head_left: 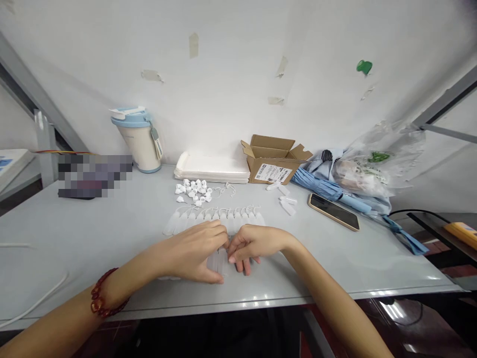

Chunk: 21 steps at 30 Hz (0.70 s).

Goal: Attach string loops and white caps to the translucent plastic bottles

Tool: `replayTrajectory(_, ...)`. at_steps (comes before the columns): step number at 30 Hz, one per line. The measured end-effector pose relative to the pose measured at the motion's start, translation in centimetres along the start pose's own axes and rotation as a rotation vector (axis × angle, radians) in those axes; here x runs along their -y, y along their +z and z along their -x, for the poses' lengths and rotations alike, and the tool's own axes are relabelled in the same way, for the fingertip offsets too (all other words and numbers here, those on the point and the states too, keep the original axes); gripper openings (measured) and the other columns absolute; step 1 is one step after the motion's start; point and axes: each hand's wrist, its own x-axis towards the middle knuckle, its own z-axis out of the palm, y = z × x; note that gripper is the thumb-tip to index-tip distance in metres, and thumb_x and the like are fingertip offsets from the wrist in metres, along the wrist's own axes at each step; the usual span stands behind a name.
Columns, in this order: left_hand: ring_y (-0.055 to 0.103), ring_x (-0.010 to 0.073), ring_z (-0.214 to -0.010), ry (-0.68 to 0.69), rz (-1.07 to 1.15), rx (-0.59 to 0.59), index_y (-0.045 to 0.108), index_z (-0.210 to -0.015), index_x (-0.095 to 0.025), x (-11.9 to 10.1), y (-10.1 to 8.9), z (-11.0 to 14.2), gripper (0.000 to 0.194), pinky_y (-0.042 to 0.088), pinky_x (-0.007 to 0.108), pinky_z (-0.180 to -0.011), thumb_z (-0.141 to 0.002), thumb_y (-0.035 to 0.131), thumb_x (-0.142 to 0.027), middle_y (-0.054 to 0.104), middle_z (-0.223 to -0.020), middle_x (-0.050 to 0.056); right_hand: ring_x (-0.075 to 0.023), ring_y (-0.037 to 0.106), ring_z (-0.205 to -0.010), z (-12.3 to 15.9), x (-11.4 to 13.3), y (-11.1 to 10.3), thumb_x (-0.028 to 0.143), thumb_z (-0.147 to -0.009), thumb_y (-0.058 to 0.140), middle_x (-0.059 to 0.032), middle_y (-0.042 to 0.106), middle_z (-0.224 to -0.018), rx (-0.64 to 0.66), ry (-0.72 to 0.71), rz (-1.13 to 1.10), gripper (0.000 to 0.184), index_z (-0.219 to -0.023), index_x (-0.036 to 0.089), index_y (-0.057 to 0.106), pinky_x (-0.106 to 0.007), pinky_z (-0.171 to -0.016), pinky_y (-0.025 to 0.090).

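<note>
My left hand (196,248) is low over the table, palm down. Its thumb is stretched apart from the fingers, and several clear plastic tubes (217,262) lie in that gap. Right beside it, my right hand (255,243) has its fingers curled in and its thumb close to the index finger; whatever they may hold is hidden. Just beyond both hands runs a row of translucent tubes (212,217) with thin white strings at their far ends. Behind that row, small white caps (194,191) are scattered in a loose pile.
A stack of white sheets or pouches (212,168) and an open cardboard box (274,161) stand against the wall. A cup (139,141) is at back left. To the right lie loose tubes (286,204), a phone (333,211), a blue umbrella (320,184) and a plastic bag (380,164).
</note>
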Motion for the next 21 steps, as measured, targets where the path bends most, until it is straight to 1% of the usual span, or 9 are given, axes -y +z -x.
replayTrajectory(3, 0.052, 0.0215, -0.081, -0.006, 0.041, 0.042, 0.059, -0.089, -0.02, -0.06, -0.12, 0.0, 0.025, 0.041, 0.03, -0.07, -0.072, 0.068, -0.036, 0.056, -0.085, 0.003, -0.009, 0.062, -0.056, 0.05, 0.02, 0.01, 0.027, -0.084, 0.055, -0.0006, 0.064, -0.066, 0.0, -0.003, -0.005, 0.02, -0.073, 0.012, 0.062, -0.016, -0.045, 0.043)
replayTrajectory(8, 0.052, 0.0218, -0.082, -0.001, 0.065, 0.027, 0.058, -0.089, -0.02, 0.03, -0.07, 0.03, 0.026, 0.041, 0.03, -0.071, -0.072, 0.069, -0.037, 0.056, -0.086, 0.003, -0.0075, 0.061, -0.054, 0.02, -0.06, 0.0, 0.024, -0.084, 0.055, -0.0006, 0.063, -0.066, 0.003, 0.004, -0.014, 0.017, -0.076, 0.011, 0.063, -0.014, -0.043, 0.042)
replayTrajectory(11, 0.051, 0.0217, -0.082, -0.008, 0.055, 0.03, 0.058, -0.089, -0.02, 0.04, -0.05, 0.07, 0.028, 0.041, 0.03, -0.071, -0.07, 0.071, -0.036, 0.055, -0.086, 0.002, -0.0072, 0.06, -0.053, 0.02, 0.0, 0.0, 0.024, -0.084, 0.054, -0.0002, 0.062, -0.064, 0.003, 0.003, -0.018, 0.019, -0.073, 0.012, 0.063, -0.014, -0.043, 0.042)
replayTrajectory(17, 0.05, 0.0224, -0.084, -0.056, 0.0, 0.091, 0.059, -0.091, -0.02, -0.29, -0.39, -0.05, 0.028, 0.041, 0.031, -0.072, -0.069, 0.071, -0.032, 0.055, -0.087, 0.003, -0.0085, 0.061, -0.054, -0.02, 0.02, -0.01, 0.024, -0.083, 0.054, -0.0001, 0.063, -0.064, 0.007, -0.009, -0.017, 0.021, -0.069, 0.012, 0.061, -0.017, -0.045, 0.043)
replayTrajectory(21, 0.05, 0.0227, -0.084, -0.049, -0.007, 0.084, 0.059, -0.091, -0.019, -0.38, -0.39, -0.08, 0.028, 0.04, 0.031, -0.072, -0.068, 0.071, -0.031, 0.054, -0.086, 0.003, -0.0084, 0.061, -0.054, -0.04, -0.07, -0.01, 0.025, -0.083, 0.054, -0.0004, 0.063, -0.063, 0.01, -0.001, -0.019, 0.02, -0.071, 0.012, 0.062, -0.016, -0.046, 0.043)
